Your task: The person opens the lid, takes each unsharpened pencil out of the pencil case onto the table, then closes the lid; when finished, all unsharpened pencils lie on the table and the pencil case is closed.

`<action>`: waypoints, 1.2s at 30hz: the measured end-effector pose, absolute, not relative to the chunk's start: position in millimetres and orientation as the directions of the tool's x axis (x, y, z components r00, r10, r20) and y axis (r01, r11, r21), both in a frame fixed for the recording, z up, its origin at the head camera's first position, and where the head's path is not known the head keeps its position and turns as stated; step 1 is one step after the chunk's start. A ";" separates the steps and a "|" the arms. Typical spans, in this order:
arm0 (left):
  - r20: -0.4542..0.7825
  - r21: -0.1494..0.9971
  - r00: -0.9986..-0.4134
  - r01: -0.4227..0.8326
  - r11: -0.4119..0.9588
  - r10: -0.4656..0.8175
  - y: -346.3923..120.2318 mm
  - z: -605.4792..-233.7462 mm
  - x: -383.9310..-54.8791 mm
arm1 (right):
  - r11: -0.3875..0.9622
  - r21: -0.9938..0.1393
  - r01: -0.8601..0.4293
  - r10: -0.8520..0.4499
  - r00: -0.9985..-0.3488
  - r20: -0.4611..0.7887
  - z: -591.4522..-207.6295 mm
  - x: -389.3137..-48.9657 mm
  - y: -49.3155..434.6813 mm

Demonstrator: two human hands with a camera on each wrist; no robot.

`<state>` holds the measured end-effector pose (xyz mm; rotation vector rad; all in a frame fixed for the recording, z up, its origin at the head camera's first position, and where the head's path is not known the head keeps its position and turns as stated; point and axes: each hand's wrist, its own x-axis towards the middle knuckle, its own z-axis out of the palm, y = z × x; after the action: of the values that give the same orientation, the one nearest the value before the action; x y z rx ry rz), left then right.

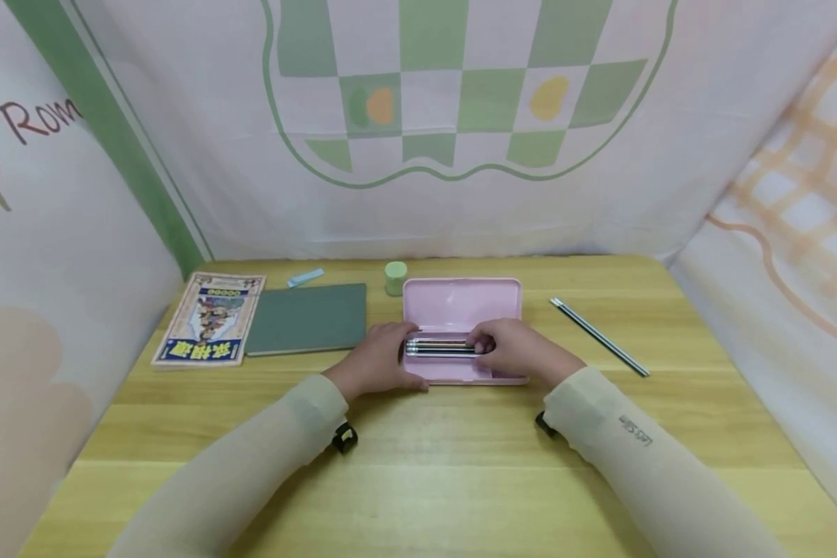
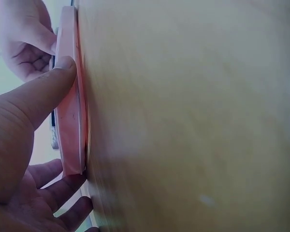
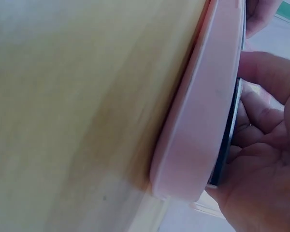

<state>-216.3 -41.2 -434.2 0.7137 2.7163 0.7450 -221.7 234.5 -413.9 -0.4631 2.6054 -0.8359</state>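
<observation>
- Left hand (image 1: 379, 363) grips left end of open pink case (image 1: 463, 304) on worktop (image 1: 446, 480).
- Right hand (image 1: 514, 349) grasps pencils (image 1: 441, 349) inside it.
- Loose pencils (image 1: 600, 338) lie right of case.

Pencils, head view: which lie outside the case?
The slanting pencils on the table, right of the pink case; the other pencils lie inside it, at the right hand.

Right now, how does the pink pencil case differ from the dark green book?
The pink pencil case is open, with pencils inside; the dark green book is closed. The left hand holds the case's end, while no hand holds the book. Both lie on the table.
</observation>
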 end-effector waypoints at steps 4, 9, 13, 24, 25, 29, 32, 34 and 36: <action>-0.092 0.527 -0.854 0.394 0.753 0.512 -41.5 -435.6 -216.6 | 0.770 -0.597 -0.225 -0.427 -0.877 -0.221 -413.5 -220.3 232.8; -0.090 0.531 -0.854 0.395 0.750 0.513 -41.5 -435.6 -216.1 | 0.759 -0.605 -0.241 -0.434 -0.879 -0.196 -415.4 -219.5 235.2; -0.107 0.526 -0.858 0.380 0.761 0.503 -41.0 -436.2 -216.5 | 0.737 -0.635 -0.231 -0.428 -0.887 -0.174 -414.7 -218.8 237.0; -0.111 0.527 -0.861 0.372 0.764 0.496 -42.4 -437.3 -217.4 | 0.704 -0.670 -0.234 -0.412 -0.904 -0.118 -413.2 -216.5 247.0; -0.111 0.527 -0.861 0.372 0.764 0.496 -42.5 -437.1 -217.1 | 0.704 -0.670 -0.234 -0.409 -0.906 -0.113 -413.0 -215.7 249.4; -0.106 0.534 -0.861 0.373 0.758 0.498 -42.5 -434.4 -214.6 | 0.707 -0.672 -0.219 -0.389 -0.915 -0.111 -411.9 -211.8 262.6; -0.102 0.545 -0.858 0.375 0.750 0.503 -41.8 -433.0 -213.3 | 0.716 -0.667 -0.206 -0.365 -0.925 -0.107 -411.1 -209.9 276.1; -0.110 0.546 -0.858 0.369 0.752 0.501 -41.4 -432.5 -213.2 | 0.722 -0.662 -0.203 -0.349 -0.932 -0.095 -409.0 -209.3 285.9; -0.113 0.545 -0.860 0.365 0.755 0.498 -41.5 -432.5 -213.6 | 0.726 -0.659 -0.197 -0.331 -0.940 -0.083 -405.0 -208.4 296.2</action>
<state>-213.6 -41.5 -432.5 0.6765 2.7020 0.7623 -208.4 296.2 -405.0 -0.4230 2.7342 -1.0111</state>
